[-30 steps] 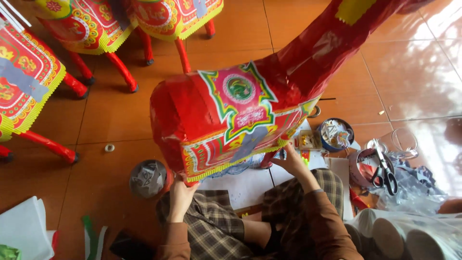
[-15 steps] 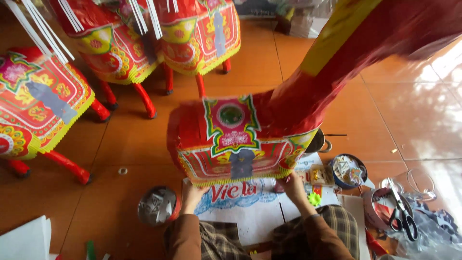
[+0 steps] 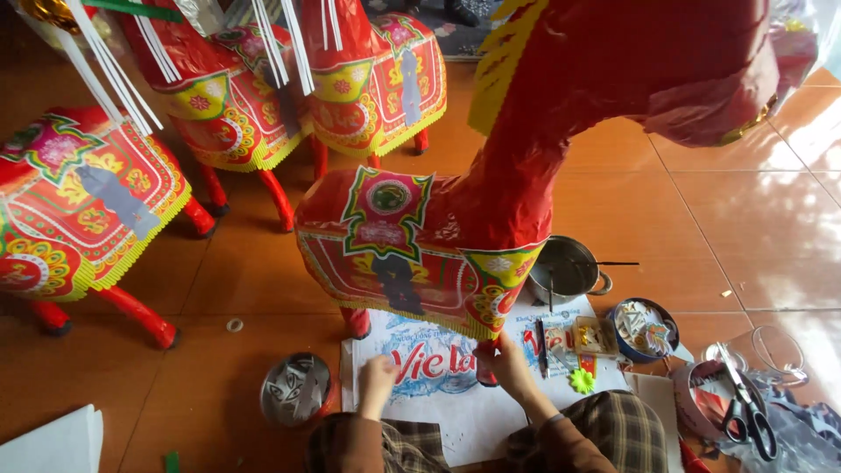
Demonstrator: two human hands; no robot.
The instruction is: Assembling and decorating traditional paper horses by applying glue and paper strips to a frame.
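A big red paper horse [image 3: 455, 219] with a green, pink and yellow saddle cloth stands upright on a printed paper sheet [image 3: 438, 394] on the orange tiled floor. Its neck and head rise to the upper right. My right hand [image 3: 506, 361] grips the horse's near front leg just under the belly fringe. My left hand [image 3: 377, 377] rests on the sheet with fingers apart, beside the rear leg and holding nothing. My plaid sleeves show at the bottom edge.
Three more decorated paper horses [image 3: 88, 201] stand at the left and back. A metal pot [image 3: 565, 267], a blue bowl of scraps [image 3: 644, 328], a round tin [image 3: 295, 390], scissors [image 3: 745, 412] in a container and small trimmings lie around the sheet.
The horse went from tilted on its side in my hands to standing upright on the sheet. My view rose, showing more of the other horses.
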